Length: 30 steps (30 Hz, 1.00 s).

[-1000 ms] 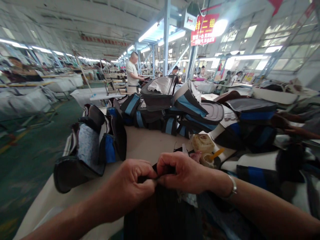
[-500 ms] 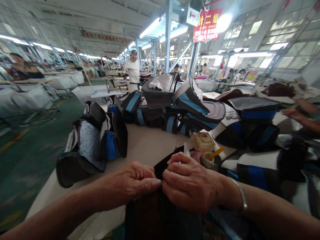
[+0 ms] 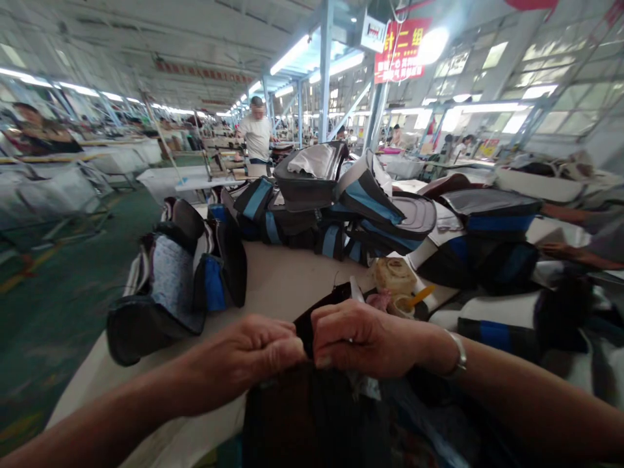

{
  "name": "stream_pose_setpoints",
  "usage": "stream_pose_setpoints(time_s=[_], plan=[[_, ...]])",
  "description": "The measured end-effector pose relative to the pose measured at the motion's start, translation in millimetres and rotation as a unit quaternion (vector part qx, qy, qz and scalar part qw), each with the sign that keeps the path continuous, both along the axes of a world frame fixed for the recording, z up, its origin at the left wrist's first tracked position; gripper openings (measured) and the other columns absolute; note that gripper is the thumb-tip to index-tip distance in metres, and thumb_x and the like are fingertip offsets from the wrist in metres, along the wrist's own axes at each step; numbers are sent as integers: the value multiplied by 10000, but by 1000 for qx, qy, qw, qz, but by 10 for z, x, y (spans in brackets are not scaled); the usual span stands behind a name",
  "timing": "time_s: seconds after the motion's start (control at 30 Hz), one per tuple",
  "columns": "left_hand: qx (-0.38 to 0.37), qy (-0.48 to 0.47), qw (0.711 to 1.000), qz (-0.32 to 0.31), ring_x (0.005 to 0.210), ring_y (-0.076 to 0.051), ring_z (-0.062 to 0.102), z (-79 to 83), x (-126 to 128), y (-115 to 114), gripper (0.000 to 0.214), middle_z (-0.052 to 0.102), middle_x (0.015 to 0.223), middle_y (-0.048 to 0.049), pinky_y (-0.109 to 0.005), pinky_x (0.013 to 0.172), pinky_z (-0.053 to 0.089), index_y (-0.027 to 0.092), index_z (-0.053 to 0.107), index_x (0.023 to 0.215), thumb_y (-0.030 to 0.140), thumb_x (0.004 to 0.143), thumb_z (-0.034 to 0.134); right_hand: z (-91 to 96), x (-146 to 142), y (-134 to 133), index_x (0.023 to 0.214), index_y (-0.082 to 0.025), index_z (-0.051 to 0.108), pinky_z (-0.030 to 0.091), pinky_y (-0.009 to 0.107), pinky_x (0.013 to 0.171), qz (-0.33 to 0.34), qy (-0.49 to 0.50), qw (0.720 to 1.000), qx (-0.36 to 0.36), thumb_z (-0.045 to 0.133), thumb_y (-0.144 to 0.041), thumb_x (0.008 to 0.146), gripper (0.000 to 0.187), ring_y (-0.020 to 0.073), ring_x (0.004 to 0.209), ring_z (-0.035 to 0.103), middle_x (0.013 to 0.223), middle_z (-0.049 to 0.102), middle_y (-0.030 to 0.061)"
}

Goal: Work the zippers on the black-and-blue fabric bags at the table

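A black fabric bag piece [image 3: 312, 416] lies in front of me at the near edge of the pale work table [image 3: 287, 279]. My left hand [image 3: 248, 354] is closed in a pinch on its top edge. Touching it from the right, my right hand [image 3: 363, 338], with a metal bracelet at the wrist, is also closed on the same edge. A black flap of the piece [image 3: 324, 305] sticks up just behind my knuckles.
Black and blue unfinished bags [image 3: 370, 208] are heaped across the table's far side, one standing at the left [image 3: 180, 279]. A beige tape roll [image 3: 394, 276] lies right of my hands. Another person's arm [image 3: 575, 253] reaches in at the right. A standing person [image 3: 257, 136] is far back.
Both hands stayed pinched on the fabric edge, shifting slightly and drawing it back toward me. The other person's arm at the right has moved lower.
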<state>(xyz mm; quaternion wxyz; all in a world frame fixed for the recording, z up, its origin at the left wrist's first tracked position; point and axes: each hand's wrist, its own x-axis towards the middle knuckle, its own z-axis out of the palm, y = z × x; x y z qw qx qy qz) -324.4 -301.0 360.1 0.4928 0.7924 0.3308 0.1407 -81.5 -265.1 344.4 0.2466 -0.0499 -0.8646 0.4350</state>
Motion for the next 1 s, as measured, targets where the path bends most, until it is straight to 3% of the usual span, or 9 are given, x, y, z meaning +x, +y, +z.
stream_pose_setpoints(time_s=[0.1,0.23,0.3,0.4,0.53,0.67,0.77,0.83,1.0], plan=[[-14,-12,1000,9,935,-185,612,30,-152,81,537,660,986,-36,-269,874,460,204,721,1063,558,1066,317,-27,53,-24,773,-151,541,370,219,661,-20,-2,999,-37,580,-289,1014,281,93,711,453,802,502,-3],[9,-11,1000,-21,943,-160,592,67,-191,151,375,625,1043,-45,-233,885,457,163,687,886,456,1035,505,21,109,-53,786,-165,485,294,217,571,-54,-94,981,-162,514,-439,1044,377,86,656,336,739,386,-40],[4,-19,999,-38,910,-148,573,58,-163,174,330,605,1019,-46,-225,852,462,150,682,876,411,1022,544,75,86,-56,803,-166,492,259,213,534,-49,-142,972,-181,514,-465,1038,381,77,629,300,715,355,-54],[4,-20,998,-57,840,-137,542,29,-125,182,318,575,947,-32,-226,789,457,145,660,856,406,1009,562,144,-6,-72,753,-153,514,254,196,510,-42,-183,973,-133,570,-400,1005,357,59,596,313,672,377,-65],[45,-10,998,-43,764,-123,497,-13,-99,122,363,534,880,-12,-223,702,423,160,574,790,440,1016,529,140,-103,-122,639,-155,449,239,176,466,-107,-199,971,-79,620,-257,919,344,44,537,299,582,364,-77],[90,-6,996,-11,755,-125,493,-68,-118,97,371,521,877,-7,-228,686,416,172,550,803,455,1034,481,87,38,-10,723,-163,501,267,192,484,-111,-195,965,-134,571,-442,977,384,69,574,327,633,386,-64],[122,-6,993,-7,804,-138,537,-80,-259,242,356,563,939,-26,-236,751,451,174,547,806,418,1046,449,-4,291,257,913,-146,612,372,221,623,-106,-219,967,-74,405,-529,1050,457,109,703,447,775,499,-16],[150,15,989,0,878,-151,584,-65,-427,422,358,600,1028,-46,-246,827,474,169,566,800,394,1048,442,-112,440,439,985,-141,659,395,242,711,-118,-258,959,12,486,-498,1030,399,134,794,510,848,561,10],[282,143,945,80,1051,-210,643,-22,-646,758,344,678,1198,-49,-297,978,491,202,706,891,418,1023,472,-321,412,504,767,-149,657,333,232,631,-130,-290,944,87,629,-355,945,275,97,644,469,712,542,-20]])
